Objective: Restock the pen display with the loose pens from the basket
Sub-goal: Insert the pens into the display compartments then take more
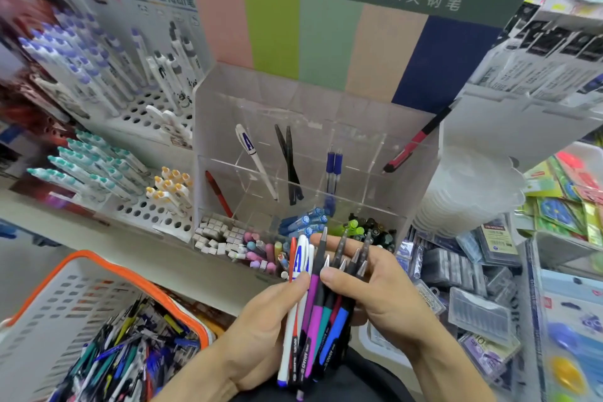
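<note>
A mixed bundle of loose pens, with purple, teal, blue, black and white barrels, is held tips-up just in front of the clear acrylic compartmented pen display. The left hand cradles the bundle from below, thumb curled over the white pens. The right hand pinches the dark pens near their silver tips, its fingers spread behind them. Inside the display, a white pen, two black pens, two blue pens, a red pen and a red-and-black pen lean in separate upper compartments; blue, green and pastel pens fill the lower front row. At lower left, the white plastic basket with an orange rim holds a heap of assorted pens.
</note>
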Motion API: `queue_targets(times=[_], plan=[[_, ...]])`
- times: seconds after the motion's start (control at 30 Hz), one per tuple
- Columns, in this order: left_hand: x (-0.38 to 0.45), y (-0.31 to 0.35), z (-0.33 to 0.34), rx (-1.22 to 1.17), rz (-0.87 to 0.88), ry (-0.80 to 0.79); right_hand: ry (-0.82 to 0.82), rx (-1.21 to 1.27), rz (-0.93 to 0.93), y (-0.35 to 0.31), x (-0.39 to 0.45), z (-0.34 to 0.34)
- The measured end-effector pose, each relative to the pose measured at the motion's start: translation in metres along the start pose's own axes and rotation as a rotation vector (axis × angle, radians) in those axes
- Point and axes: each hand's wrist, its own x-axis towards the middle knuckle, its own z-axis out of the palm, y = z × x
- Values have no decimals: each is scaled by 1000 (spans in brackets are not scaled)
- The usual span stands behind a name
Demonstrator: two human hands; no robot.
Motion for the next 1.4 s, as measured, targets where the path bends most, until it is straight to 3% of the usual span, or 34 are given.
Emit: queue_targets(times=[0.27,0.5,0.73,0.87,1.07,1.23,1.4], plan=[[3,-1,-10,180,68,-110,-17,-95,-24,1,0,-5],[1,4,-10,17,74,-274,33,-138,-119,3,2,-17],[4,2,-5,154,87,-152,82,-285,-242,0,1,-12],[4,2,-3,207,146,-161,141,-141,-244,-2,2,-8],[2,5,-3,203,159,-149,183,-174,-306,-17,10,-12],[-2,7,-4,226,143,-170,346,-132,-513,-59,19,-18],[-4,6,-7,142,175,-112,567,-255,-926,-90,45,-15]])
